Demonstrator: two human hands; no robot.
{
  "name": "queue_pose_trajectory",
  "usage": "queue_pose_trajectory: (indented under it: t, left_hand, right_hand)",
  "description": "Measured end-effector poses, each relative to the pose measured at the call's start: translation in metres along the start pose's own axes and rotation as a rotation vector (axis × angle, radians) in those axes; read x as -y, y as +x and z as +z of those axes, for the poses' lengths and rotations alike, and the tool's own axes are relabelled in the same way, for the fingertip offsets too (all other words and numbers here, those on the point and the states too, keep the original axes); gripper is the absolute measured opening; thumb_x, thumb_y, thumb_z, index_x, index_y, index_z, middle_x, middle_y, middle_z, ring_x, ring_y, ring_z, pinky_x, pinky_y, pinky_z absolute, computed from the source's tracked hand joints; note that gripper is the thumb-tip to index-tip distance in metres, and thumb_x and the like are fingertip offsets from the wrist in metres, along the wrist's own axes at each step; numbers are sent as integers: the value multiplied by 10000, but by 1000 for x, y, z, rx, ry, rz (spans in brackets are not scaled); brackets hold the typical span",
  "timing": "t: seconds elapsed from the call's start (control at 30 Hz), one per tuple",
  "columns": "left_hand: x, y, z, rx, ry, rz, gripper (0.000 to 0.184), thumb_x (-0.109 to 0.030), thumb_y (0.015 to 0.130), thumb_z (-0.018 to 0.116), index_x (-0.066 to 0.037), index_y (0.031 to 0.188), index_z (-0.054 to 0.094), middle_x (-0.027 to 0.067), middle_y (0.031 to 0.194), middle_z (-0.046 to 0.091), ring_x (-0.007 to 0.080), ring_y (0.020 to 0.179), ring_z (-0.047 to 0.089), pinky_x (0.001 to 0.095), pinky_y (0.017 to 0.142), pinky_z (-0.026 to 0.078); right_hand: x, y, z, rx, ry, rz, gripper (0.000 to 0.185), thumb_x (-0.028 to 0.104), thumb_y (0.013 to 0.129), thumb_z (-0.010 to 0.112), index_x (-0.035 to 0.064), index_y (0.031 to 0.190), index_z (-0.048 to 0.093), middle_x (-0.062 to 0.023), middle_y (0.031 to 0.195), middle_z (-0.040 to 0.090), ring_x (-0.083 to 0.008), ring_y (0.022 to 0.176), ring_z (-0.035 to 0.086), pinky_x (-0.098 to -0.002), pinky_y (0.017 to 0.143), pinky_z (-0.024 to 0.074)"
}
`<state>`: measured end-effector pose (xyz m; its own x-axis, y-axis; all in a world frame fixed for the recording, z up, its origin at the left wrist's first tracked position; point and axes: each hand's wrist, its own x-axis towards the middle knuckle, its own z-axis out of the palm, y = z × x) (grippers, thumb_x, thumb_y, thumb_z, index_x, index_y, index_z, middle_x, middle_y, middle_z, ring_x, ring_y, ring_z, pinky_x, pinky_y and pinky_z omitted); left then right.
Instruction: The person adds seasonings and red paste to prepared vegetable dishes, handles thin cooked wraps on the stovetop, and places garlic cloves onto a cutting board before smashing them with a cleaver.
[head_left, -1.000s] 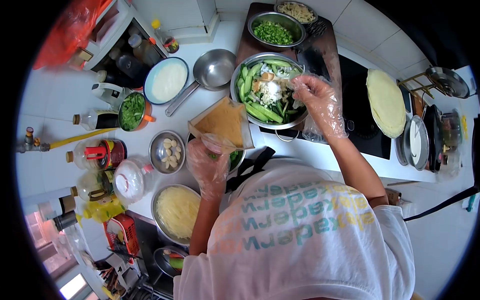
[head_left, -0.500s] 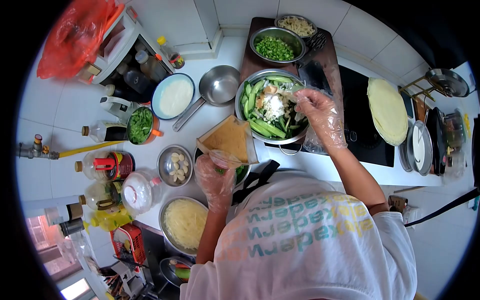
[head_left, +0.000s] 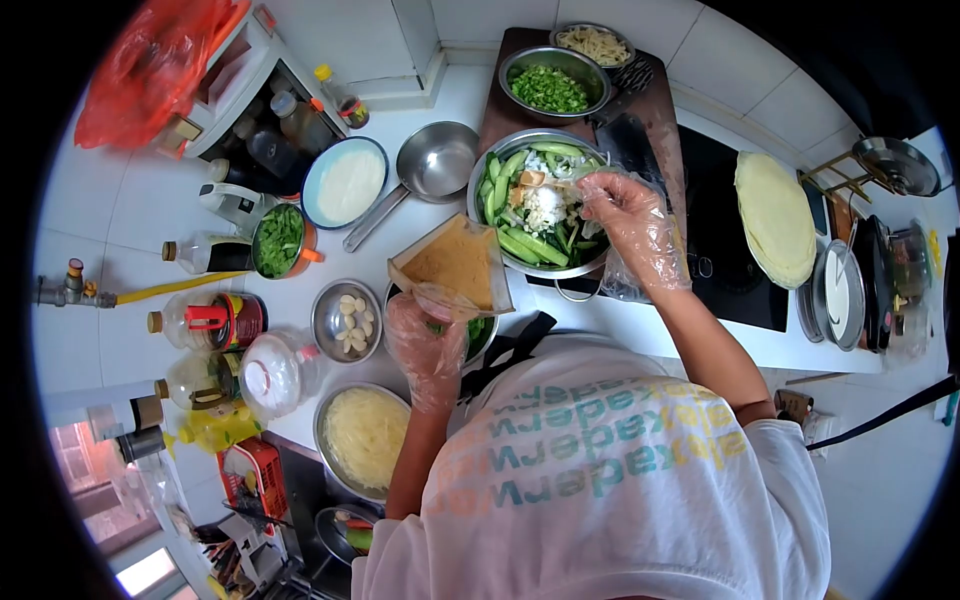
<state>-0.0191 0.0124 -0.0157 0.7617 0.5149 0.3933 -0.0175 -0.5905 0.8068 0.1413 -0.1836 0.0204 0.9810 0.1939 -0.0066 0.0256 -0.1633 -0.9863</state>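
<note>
the left hand (head_left: 425,345), in a clear plastic glove, has its grip round the near side of a box (head_left: 502,275). the box is see-through and angular, with fine tan-brown powder (head_left: 455,262) inside; it is close to the table's (head_left: 365,270) near edge, partly covering some greens (head_left: 480,332). just beside it, a steel bowl (head_left: 548,271) carries cucumber (head_left: 530,250) under a white heap (head_left: 545,205). the gloved right hand (head_left: 630,220) pinches its fingertips by that bowl's right rim; i cannot tell whether they grasp anything.
</note>
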Motion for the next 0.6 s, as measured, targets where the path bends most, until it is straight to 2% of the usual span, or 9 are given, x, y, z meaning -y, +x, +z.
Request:
queue_pose_trajectory:
  t: [0.1, 0.2, 0.3, 0.33, 0.4, 0.47, 0.5, 0.53, 0.6]
  left_hand:
    - [3, 0, -2, 23, 68, 11, 299, -103, 617, 750, -57, 839, 555, 88, 862, 513, 245, 776, 530, 338, 677, 422]
    - [-4, 3, 1, -15, -12, 20, 238, -44, 650, 693, -64, 791, 502, 37, 776, 488, 158, 686, 469, 277, 641, 390]
    - [-3, 6, 3, -10, -159, 35, 252, -44, 656, 688, -73, 779, 470, 46, 776, 480, 175, 705, 473, 286, 649, 395]
    - [-2, 8, 3, -22, -131, 58, 259, -40, 655, 686, -75, 776, 460, 47, 776, 476, 178, 711, 473, 288, 657, 397]
    - [-4, 13, 4, -59, -59, 125, 275, -31, 655, 683, -81, 771, 439, 50, 776, 469, 185, 723, 473, 291, 671, 400]
    - [-14, 18, 3, -92, -112, 98, 288, -19, 647, 682, -83, 770, 430, 49, 774, 455, 184, 717, 463, 285, 688, 396]
    - [-20, 20, 2, -103, -148, 45, 295, -7, 645, 676, -84, 771, 421, 48, 776, 447, 184, 725, 461, 286, 689, 396]
    - [-19, 21, 1, -119, -141, 10, 284, -12, 662, 671, -81, 770, 417, 44, 787, 448, 171, 748, 464, 282, 680, 398]
    - [-20, 30, -3, -159, -213, -40, 256, -10, 680, 657, -75, 789, 434, 39, 792, 457, 157, 741, 469, 280, 669, 403]
  right_hand:
    - [9, -4, 2, -15, 84, -13, 144, 123, 850, 595, 14, 929, 647, -18, 754, 636, -57, 642, 573, -209, 608, 450]
    - [17, -8, 2, 69, 133, -42, 155, 134, 858, 587, 14, 932, 650, -5, 769, 632, -54, 654, 567, -207, 600, 449]
    - [49, -31, 11, 187, 51, 50, 165, 149, 863, 584, 21, 944, 650, 10, 779, 627, -44, 670, 559, -208, 603, 449]
    - [58, -39, 17, 257, 57, 36, 164, 151, 843, 605, 53, 965, 653, -18, 773, 635, -94, 668, 583, -236, 609, 465]
    - [58, -39, 30, 344, -354, -621, 192, 183, 820, 627, 92, 987, 652, -54, 814, 621, -181, 731, 600, -290, 655, 482]
    - [69, -48, 41, 465, -422, -649, 224, 144, 771, 656, 72, 983, 642, -115, 939, 545, -263, 836, 557, -340, 740, 457]
    - [74, -46, 42, 409, -575, -793, 272, 241, 762, 666, 108, 999, 642, -78, 928, 526, -253, 854, 553, -358, 720, 472]
    - [73, -45, 45, 343, -488, -868, 291, 239, 744, 675, 107, 1000, 638, -83, 931, 512, -253, 826, 548, -369, 694, 469]
    - [88, -50, 38, 316, -513, -848, 287, 227, 737, 680, 113, 997, 638, -85, 934, 512, -243, 814, 550, -377, 680, 466]
